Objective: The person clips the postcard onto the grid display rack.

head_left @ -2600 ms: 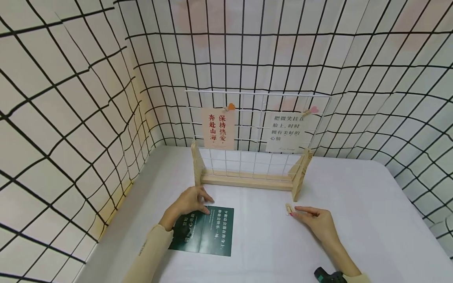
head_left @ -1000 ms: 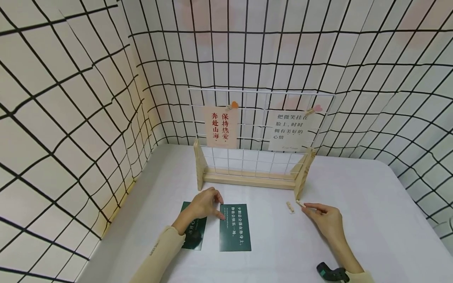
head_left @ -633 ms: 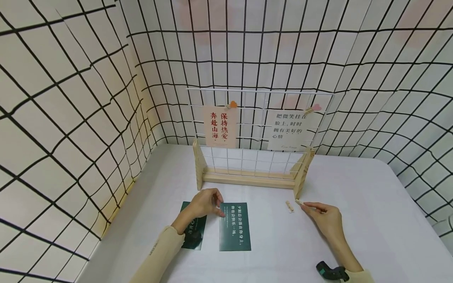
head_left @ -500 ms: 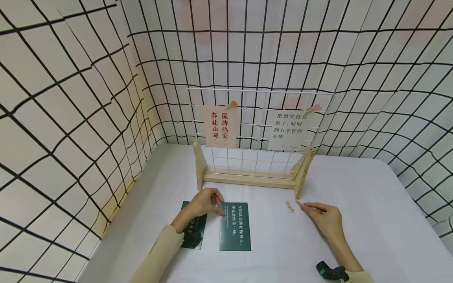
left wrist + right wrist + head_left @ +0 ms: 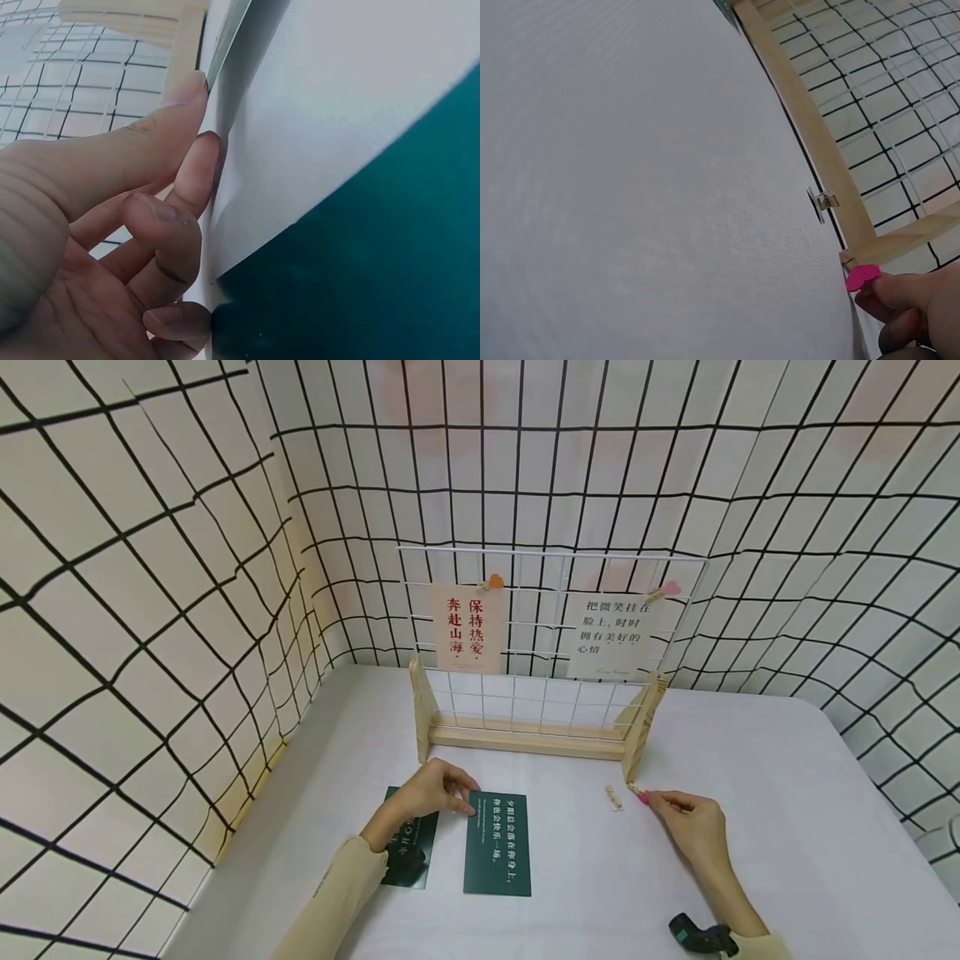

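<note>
My left hand [image 5: 438,789] pinches a dark green postcard [image 5: 497,852] with white lettering by its top left corner. In the left wrist view, thumb and forefinger meet at the edge of that postcard [image 5: 229,41], which is tipped up from the white surface. A second green postcard [image 5: 412,852] lies partly beneath the left wrist. My right hand [image 5: 690,822] pinches a small wooden clothespin by its pink heart [image 5: 643,797], close to the stand's right foot. The right wrist view shows the pink heart [image 5: 863,277] between thumb and fingertip. Another small wooden clothespin [image 5: 614,798] lies just left of it.
Behind the hands stands a white wire rack on a wooden base [image 5: 525,742]. A pink card [image 5: 468,631] under an orange heart clothespin [image 5: 495,582] and a white card [image 5: 611,639] under a pink heart clothespin [image 5: 670,588] hang there. Black wire mesh [image 5: 555,460] encloses the table.
The held postcard has slid right, apart from the other one, and its corner is now pinched. My right hand has shifted right with its clothespin, whose pink heart has turned into view.
</note>
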Demonstrator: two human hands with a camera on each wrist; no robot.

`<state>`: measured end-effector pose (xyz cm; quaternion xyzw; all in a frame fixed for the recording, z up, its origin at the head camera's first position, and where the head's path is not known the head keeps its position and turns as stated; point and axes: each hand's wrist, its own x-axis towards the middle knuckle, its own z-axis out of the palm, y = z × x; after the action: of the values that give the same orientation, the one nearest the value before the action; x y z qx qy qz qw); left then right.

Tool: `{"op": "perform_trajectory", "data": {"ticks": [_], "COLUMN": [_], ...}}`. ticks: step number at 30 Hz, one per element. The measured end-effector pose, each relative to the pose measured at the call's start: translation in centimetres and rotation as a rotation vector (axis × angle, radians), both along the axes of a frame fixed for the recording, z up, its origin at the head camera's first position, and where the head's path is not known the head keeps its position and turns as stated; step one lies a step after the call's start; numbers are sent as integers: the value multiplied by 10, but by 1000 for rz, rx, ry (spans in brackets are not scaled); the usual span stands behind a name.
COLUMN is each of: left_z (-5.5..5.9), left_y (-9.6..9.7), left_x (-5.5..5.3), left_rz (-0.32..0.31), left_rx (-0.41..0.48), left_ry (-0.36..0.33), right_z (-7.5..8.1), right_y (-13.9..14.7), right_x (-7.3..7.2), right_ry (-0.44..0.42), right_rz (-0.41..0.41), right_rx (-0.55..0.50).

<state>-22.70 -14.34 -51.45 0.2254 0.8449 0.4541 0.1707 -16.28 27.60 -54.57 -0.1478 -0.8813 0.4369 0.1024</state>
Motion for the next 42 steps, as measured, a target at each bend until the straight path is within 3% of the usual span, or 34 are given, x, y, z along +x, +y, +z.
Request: {"op": "perform_trajectory", "data": {"ticks": [8, 14, 22, 33, 42], "left_z": [1, 1, 0, -2, -2], "left_y": [-3, -6, -5, -5, -5], "left_x": [0, -2, -3, -3, -4], "left_rz": [-20, -25, -49, 47, 242], "left_rx": [4, 39, 173, 142, 195], "left_ry": [-9, -42, -61, -66, -80], "right_z": [0, 0, -1, -2, -3], "right_y": [1, 2, 2, 3, 2], "right_x": [-1, -1, -2, -1, 1], "right_ry": [-40, -13, -1, -21, 14], "right_rz": [24, 56, 55, 48, 2], "right_rx": [-1, -5, 18, 14, -9]}}
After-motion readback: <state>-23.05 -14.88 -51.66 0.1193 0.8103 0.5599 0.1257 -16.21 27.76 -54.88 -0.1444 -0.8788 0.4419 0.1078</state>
